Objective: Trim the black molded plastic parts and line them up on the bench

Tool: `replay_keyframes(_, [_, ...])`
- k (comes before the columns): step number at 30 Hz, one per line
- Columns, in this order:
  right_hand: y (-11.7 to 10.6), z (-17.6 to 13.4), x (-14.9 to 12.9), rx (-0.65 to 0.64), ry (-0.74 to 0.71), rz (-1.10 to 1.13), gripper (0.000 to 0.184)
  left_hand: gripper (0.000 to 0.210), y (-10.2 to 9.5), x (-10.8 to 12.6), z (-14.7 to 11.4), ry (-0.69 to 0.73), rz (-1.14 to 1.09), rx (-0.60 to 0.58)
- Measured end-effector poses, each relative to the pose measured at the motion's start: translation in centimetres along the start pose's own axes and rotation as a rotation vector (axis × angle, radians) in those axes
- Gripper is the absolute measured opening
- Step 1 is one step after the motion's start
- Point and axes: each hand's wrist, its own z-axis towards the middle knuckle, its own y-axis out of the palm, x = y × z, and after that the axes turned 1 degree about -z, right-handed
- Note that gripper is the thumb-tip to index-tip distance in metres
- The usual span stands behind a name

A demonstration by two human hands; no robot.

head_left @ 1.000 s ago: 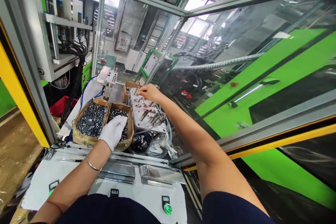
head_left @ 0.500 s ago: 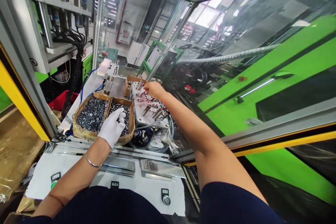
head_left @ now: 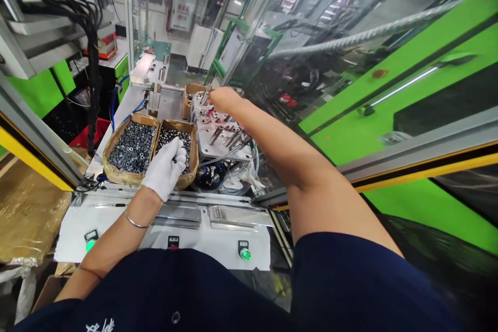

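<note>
From my remote seat I see the left hand (head_left: 165, 166), in a white knit glove, above an oblong brown cardboard box with worn, tape-wrapped walls (head_left: 187, 181), full of small, glossy black-and-silver parts (head_left: 166, 136); its fingers curl inward, and I cannot tell whether they close on a part. Just beside it, touching, a matching cardboard box bound in yellowish tape (head_left: 121, 179) holds a grainy heap of round grey metal rings (head_left: 132, 148). The hands are well apart — the bare right hand (head_left: 226, 99) reaches over the far end of a smooth, pale, flat fixture plate (head_left: 206, 151), by its upright steel pins and red bits; its fingertips are hidden from me, so I cannot tell what they grip. Nearer me on that plate, smooth cylindrical steel pins (head_left: 217, 135) lean at a slant, and past its far end sits a small open cardboard box (head_left: 187, 107)
</note>
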Motion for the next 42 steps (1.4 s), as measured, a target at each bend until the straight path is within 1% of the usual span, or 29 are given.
replay_keyframes(3, [0.0, 0.1, 0.4, -0.016, -0.014, 0.042, 0.02, 0.014, -0.4, -0.2, 0.2, 0.049, 0.021, -0.114])
replay_keyframes(6, [-0.2, -0.2, 0.7, -0.016, 0.009, 0.058, 0.022, 0.018, -0.7, -0.2, 0.2, 0.037, 0.034, -0.142])
replay_keyframes(10, [-0.2, -0.4, 1.3, -0.048, 0.036, 0.113, 0.027, 0.016, -0.6, 0.0, -0.1, 0.042, 0.03, -0.13])
replay_keyframes(13, [0.2, -0.3, 1.8, -0.08, 0.025, 0.113, 0.032, 0.014, -0.5, 0.1, -0.3, 0.045, 0.022, -0.121])
replay_keyframes(16, [0.5, -0.2, 2.1, -0.068, 0.007, 0.096, 0.035, 0.017, -0.5, 0.0, -0.3, 0.041, 0.03, -0.101])
replay_keyframes(19, [0.6, -0.2, 2.3, -0.037, -0.014, 0.099, 0.034, 0.017, -0.6, -0.1, -0.3, 0.029, 0.03, -0.086])
replay_keyframes(23, [0.6, -0.6, 2.0, -0.043, -0.01, 0.1, 0.031, 0.017, -0.7, -0.2, -0.3, 0.03, 0.027, -0.09])
replay_keyframes(27, [-0.1, -0.6, 1.3, -0.091, 0.07, 0.068, 0.03, 0.016, -0.7, -0.2, -0.5, 0.031, 0.019, -0.096])
replay_keyframes(29, [-1.1, -0.8, 0.9, -0.104, 0.111, 0.046, 0.032, 0.016, -0.7, -0.1, -0.6, 0.03, 0.021, -0.097])
replay_keyframes(30, [-1.9, -1.2, 0.6, -0.089, 0.131, 0.041, 0.035, 0.016, -0.7, 0.0, -0.7, 0.027, 0.022, -0.098])
replay_keyframes(32, [-3.8, -3.1, -0.3, -0.011, 0.174, 0.051, 0.039, 0.017, -0.6, 0.1, -0.8, 0.02, 0.019, -0.093])
replay_keyframes(33, [-4.9, -4.7, -1.0, 0.051, 0.185, 0.067, 0.037, 0.017, -0.6, 0.2, -0.9, 0.02, 0.013, -0.086])
replay_keyframes(34, [-5.9, -6.6, -1.9, 0.101, 0.186, 0.091, 0.03, 0.018, -0.7, 0.3, -1.0, 0.02, 0.006, -0.077])
replay_keyframes(35, [-6.9, -9.0, -3.1, 0.171, 0.141, 0.118, 0.025, 0.018, -0.7, 0.4, -1.0, 0.022, -0.002, -0.068])
replay_keyframes(36, [-7.6, -11.5, -4.4, 0.195, 0.073, 0.146, 0.024, 0.018, -0.7, 0.4, -1.0, 0.023, -0.009, -0.064])
replay_keyframes(38, [-8.2, -16.4, -7.4, 0.113, -0.062, 0.182, 0.024, 0.018, -0.9, 0.4, -1.0, 0.024, -0.017, -0.066])
replay_keyframes(39, [-7.9, -18.6, -9.0, 0.01, -0.14, 0.199, 0.023, 0.017, -1.0, 0.3, -1.0, 0.026, -0.018, -0.068])
replay_keyframes(40, [-7.2, -20.5, -10.4, -0.124, -0.218, 0.215, 0.021, 0.016, -1.0, 0.2, -1.0, 0.03, -0.018, -0.069])
replay_keyframes(42, [-5.0, -23.1, -12.7, -0.33, -0.257, 0.212, 0.019, 0.015, -1.1, -0.1, -1.0, 0.039, -0.008, -0.067])
